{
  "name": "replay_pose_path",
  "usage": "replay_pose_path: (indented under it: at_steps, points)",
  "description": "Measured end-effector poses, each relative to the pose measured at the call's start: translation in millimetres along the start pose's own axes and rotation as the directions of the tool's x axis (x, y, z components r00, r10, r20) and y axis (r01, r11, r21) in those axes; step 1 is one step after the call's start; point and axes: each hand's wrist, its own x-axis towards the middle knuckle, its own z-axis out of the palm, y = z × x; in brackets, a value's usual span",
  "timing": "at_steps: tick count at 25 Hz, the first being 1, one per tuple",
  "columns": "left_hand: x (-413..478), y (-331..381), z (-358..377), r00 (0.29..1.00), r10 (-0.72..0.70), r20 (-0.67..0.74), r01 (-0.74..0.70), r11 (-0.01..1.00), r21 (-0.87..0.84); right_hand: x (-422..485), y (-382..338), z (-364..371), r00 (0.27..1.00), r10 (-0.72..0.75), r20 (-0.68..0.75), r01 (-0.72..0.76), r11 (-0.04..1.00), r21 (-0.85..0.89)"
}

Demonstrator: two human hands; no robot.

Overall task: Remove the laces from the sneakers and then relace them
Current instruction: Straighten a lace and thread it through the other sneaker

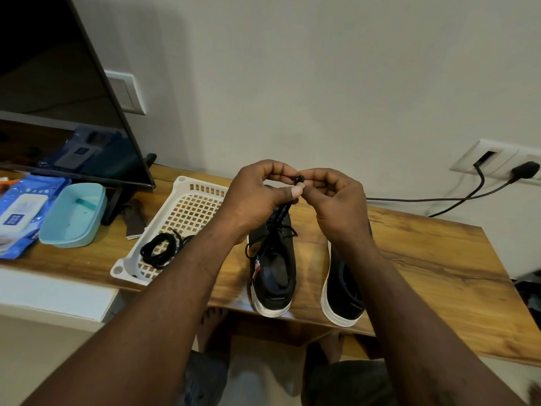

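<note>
Your left hand [257,194] and right hand [336,200] both pinch the lace [282,211] end, raised above the laced sneaker [275,268] on the worktop [424,253]. Risk: neither hand steadies the sneaker, so an upward tug may tip it off the near edge or jam the lace.

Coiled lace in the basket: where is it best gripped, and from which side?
Probably pinch across the bundled strands from above: the lace lies flat in the open-topped basket, and its ring shape leaves a middle gap for a finger.
</note>
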Motion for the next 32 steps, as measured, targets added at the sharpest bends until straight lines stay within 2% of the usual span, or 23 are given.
replay_pose_path:
  at_steps: [4,8,10,12,14,17,19,21,22,24,25,26,27,28,29,30,32]
  points:
    - [0,1,-4,0.997,0.053,-0.063,-0.052,0.999,0.014,2,3,-1,0.998,0.015,-0.063,-0.015,1.000,0.007]
    - [4,3,-4,0.983,0.103,-0.151,-0.107,0.994,-0.017,0,9,2,0.992,0.120,0.033,-0.119,0.993,-0.011]
    - [5,3,-5,0.975,0.118,-0.187,-0.116,0.993,0.022,2,10,1,0.987,0.152,-0.051,-0.154,0.988,-0.024]
    - [6,3,-9,0.970,0.123,-0.210,-0.116,0.992,0.047,6,9,-5,0.964,0.204,-0.170,-0.199,0.979,0.048]
    - [6,3,-12,0.973,0.130,-0.189,-0.129,0.991,0.019,9,8,-10,0.951,0.237,-0.196,-0.224,0.971,0.087]
    - [3,9,-10,0.962,0.200,-0.185,-0.208,0.978,-0.023,8,19,-7,0.963,0.181,-0.201,-0.213,0.965,-0.153]
    - [6,9,-14,0.937,0.227,-0.265,-0.234,0.972,0.005,7,22,-8,0.966,0.125,-0.227,-0.186,0.943,-0.276]
    - [14,-4,-26,0.914,0.201,-0.352,-0.105,0.956,0.274,8,23,-14,0.966,0.110,-0.235,-0.176,0.943,-0.282]
    - [17,-13,-33,0.937,0.144,-0.319,0.020,0.888,0.459,9,24,-17,0.969,0.115,-0.220,-0.178,0.939,-0.294]
    - [20,-35,-37,0.978,-0.153,-0.140,0.207,0.659,0.723,9,29,-22,0.983,0.138,-0.118,-0.177,0.872,-0.455]
    - [17,-42,-36,0.951,-0.302,-0.068,0.228,0.533,0.815,9,33,-23,0.984,0.172,-0.044,-0.165,0.797,-0.582]
    - [15,-47,-33,0.927,-0.373,-0.034,0.204,0.427,0.881,9,37,-23,0.974,0.225,0.021,-0.147,0.704,-0.694]
    - [14,-49,-29,0.924,-0.381,-0.035,0.179,0.351,0.919,8,41,-21,0.956,0.287,0.066,-0.131,0.614,-0.778]
    - [13,-50,-25,0.943,-0.331,-0.042,0.158,0.332,0.930,6,43,-20,0.938,0.334,0.098,-0.107,0.545,-0.832]
    - [15,-51,-20,0.964,-0.263,-0.027,0.125,0.365,0.923,5,44,-17,0.929,0.346,0.130,-0.070,0.511,-0.857]
    - [16,-52,-15,0.977,-0.213,0.014,0.082,0.434,0.897,4,44,-13,0.931,0.320,0.174,-0.020,0.524,-0.852]
    - [16,-56,-3,0.978,-0.166,0.129,-0.017,0.551,0.834,0,41,-3,0.919,0.234,0.318,0.110,0.623,-0.775]
